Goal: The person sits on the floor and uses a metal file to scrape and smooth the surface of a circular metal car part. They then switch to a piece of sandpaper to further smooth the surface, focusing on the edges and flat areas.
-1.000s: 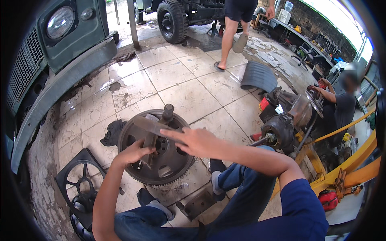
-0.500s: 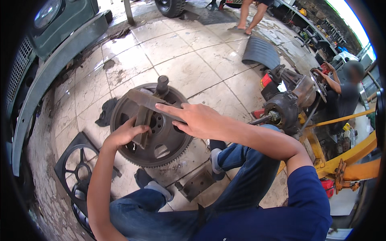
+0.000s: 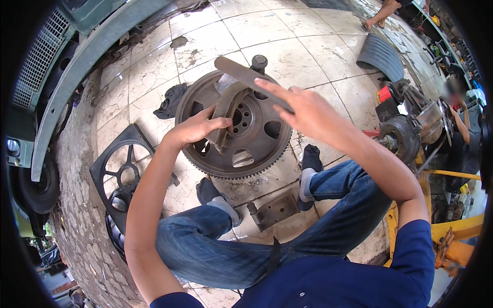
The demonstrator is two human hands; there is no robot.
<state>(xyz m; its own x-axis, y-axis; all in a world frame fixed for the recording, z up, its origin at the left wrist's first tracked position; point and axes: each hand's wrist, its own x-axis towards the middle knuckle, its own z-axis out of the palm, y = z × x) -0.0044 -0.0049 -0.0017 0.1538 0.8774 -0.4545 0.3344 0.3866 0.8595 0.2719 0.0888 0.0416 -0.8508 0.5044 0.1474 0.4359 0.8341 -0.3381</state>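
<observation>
A large dark toothed flywheel [image 3: 267, 146] lies flat on the tiled floor between my feet. My left hand [image 3: 192, 128] grips a curved grey brake shoe [image 3: 226, 110] held over the wheel's middle. My right hand [image 3: 303, 110] holds a long flat metal file [image 3: 241, 74], laid across the upper end of the curved piece. A dark round knob [image 3: 259, 62] stands at the wheel's far edge.
A dark rag [image 3: 172, 100] lies left of the wheel, a black spoked fan shroud [image 3: 120, 169] nearer left, a metal bracket [image 3: 275, 209] by my feet. A green vehicle front [image 3: 77, 66] fills the left. Another person [image 3: 459, 128] works at machinery [image 3: 411, 126] on the right.
The view has tilted down and closer. My right hand with the flat file has shifted right along the curved piece; my left hand keeps its grip on it.
</observation>
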